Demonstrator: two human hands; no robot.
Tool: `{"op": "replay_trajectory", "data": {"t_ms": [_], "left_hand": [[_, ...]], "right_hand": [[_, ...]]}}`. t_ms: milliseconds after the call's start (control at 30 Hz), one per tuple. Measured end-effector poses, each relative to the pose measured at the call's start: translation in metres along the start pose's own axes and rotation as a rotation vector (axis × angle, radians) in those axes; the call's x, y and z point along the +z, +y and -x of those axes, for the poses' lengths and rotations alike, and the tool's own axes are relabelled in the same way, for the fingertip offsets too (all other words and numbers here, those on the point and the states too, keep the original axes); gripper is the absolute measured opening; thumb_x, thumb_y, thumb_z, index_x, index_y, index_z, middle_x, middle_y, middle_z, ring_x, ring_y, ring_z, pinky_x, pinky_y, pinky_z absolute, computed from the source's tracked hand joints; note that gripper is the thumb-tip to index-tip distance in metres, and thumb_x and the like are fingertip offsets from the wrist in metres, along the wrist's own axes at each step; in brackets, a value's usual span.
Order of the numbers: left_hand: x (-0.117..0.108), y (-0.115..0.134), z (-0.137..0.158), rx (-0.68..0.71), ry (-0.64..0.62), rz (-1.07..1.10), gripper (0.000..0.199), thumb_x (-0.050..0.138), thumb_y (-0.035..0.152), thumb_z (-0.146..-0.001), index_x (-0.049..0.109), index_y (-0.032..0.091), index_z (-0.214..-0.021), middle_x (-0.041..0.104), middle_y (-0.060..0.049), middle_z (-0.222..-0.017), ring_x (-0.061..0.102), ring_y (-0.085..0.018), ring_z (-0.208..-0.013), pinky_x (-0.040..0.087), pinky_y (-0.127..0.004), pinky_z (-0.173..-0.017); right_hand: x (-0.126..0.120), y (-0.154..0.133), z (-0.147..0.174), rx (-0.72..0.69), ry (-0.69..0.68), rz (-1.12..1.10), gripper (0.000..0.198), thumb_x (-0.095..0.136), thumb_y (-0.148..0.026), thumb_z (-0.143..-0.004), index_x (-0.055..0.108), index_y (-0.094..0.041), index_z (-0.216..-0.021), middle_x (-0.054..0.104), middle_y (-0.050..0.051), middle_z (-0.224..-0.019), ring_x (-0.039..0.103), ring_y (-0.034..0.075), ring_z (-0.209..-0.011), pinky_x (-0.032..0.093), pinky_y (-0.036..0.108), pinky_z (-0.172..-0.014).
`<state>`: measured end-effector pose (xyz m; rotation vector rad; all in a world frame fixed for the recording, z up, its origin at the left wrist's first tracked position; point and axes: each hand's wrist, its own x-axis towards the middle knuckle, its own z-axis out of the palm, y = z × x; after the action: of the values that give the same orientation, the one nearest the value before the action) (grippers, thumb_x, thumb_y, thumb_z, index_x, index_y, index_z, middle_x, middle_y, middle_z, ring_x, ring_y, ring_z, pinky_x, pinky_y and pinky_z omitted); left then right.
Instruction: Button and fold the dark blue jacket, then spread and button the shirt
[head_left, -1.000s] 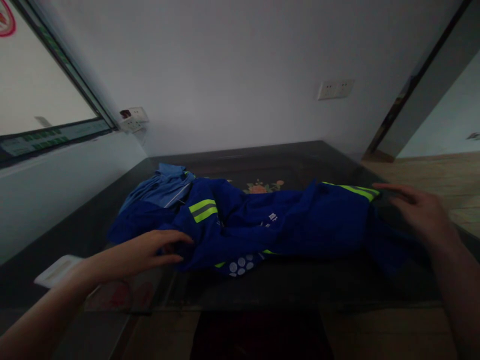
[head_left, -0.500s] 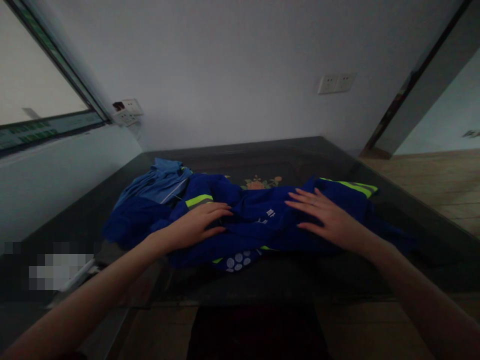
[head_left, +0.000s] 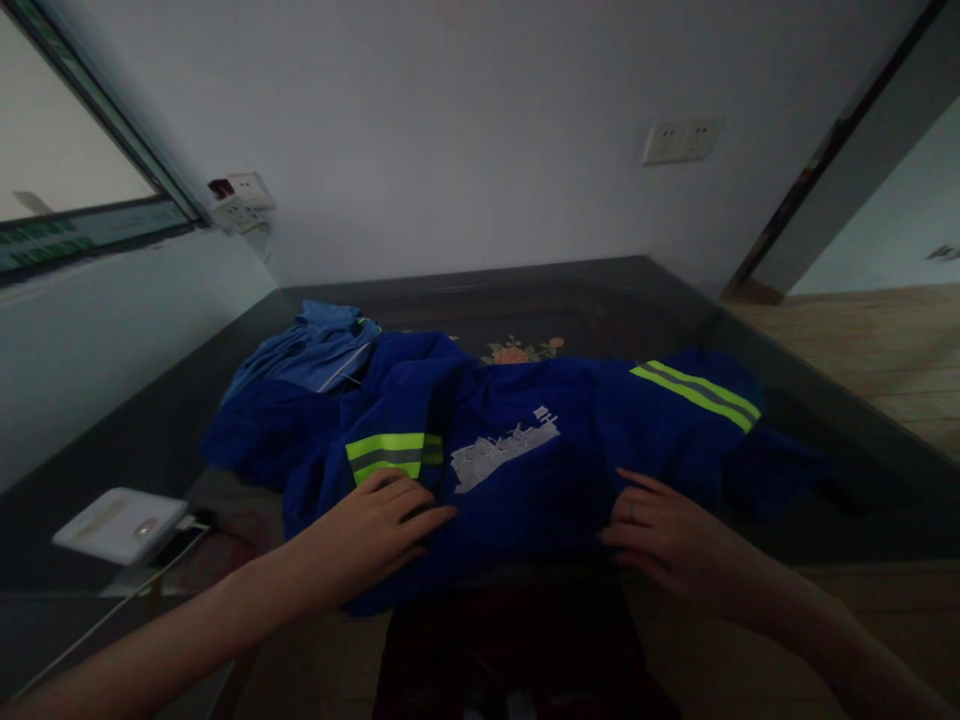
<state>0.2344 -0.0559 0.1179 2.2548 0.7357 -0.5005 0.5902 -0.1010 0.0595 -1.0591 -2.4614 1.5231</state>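
A dark blue work jacket with yellow-green and grey reflective strips lies across the table. A whitish patch with loose threads shows on its middle. My left hand is closed on the cloth at the near left, just below a reflective strip. At the near right, my right hand has curled fingers pressed together on the jacket, with a ring on one finger. The fingertips of both hands are partly hidden in the dark cloth. The jacket's near edge hangs toward my lap.
A lighter blue garment is bunched at the back left. A white box-shaped device with a cable sits at the left. The dark table with a flower print meets the wall, which has sockets.
Both hands have drawn nearer to me and curled on the cloth. The jacket's near side has come toward me and spread flatter, uncovering the whitish patch and more of the strips.
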Motion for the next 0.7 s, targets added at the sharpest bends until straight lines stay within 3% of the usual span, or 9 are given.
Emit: {"op": "replay_trajectory", "data": {"t_ms": [233,467,567,700], "left_hand": [[0.0,0.007,0.006,0.042,-0.019,0.027,0.036,0.053,0.021,-0.087,0.052,0.027,-0.122,0.063,-0.004,-0.102,0.058,-0.019,-0.096,0.041,-0.036,-0.093],[-0.007,-0.003,0.003,0.009,0.115,0.007,0.035,0.049,0.021,-0.089,0.051,0.027,-0.124,0.057,-0.007,-0.122,0.052,-0.022,-0.112,0.044,-0.04,-0.096],[-0.014,0.009,0.003,0.044,0.141,0.094,0.033,0.046,0.018,-0.09,0.053,0.026,-0.121,0.059,-0.006,-0.117,0.055,-0.02,-0.107,0.047,-0.037,-0.092],[-0.019,0.036,-0.01,0.091,0.091,0.306,0.033,0.047,0.018,-0.089,0.053,0.024,-0.122,0.06,-0.006,-0.114,0.057,-0.016,-0.102,0.05,-0.029,-0.089]], "right_hand": [[0.008,-0.008,0.008,0.036,-0.06,-0.05,0.022,0.054,-0.016,-0.084,0.067,-0.025,-0.1,0.065,0.001,-0.085,0.061,0.016,-0.084,0.036,0.046,-0.103],[-0.004,0.005,-0.004,0.029,-0.034,0.009,0.029,0.057,-0.017,-0.081,0.065,-0.027,-0.108,0.067,0.002,-0.096,0.06,0.018,-0.093,0.039,0.043,-0.101],[-0.008,0.008,-0.012,-0.005,-0.082,0.027,0.023,0.059,-0.02,-0.082,0.066,-0.025,-0.103,0.066,0.003,-0.092,0.059,0.019,-0.093,0.039,0.043,-0.099],[-0.021,-0.002,-0.032,-0.065,-0.213,-0.052,0.013,0.056,-0.019,-0.085,0.068,-0.021,-0.089,0.066,0.003,-0.084,0.059,0.017,-0.086,0.046,0.033,-0.082]]}}
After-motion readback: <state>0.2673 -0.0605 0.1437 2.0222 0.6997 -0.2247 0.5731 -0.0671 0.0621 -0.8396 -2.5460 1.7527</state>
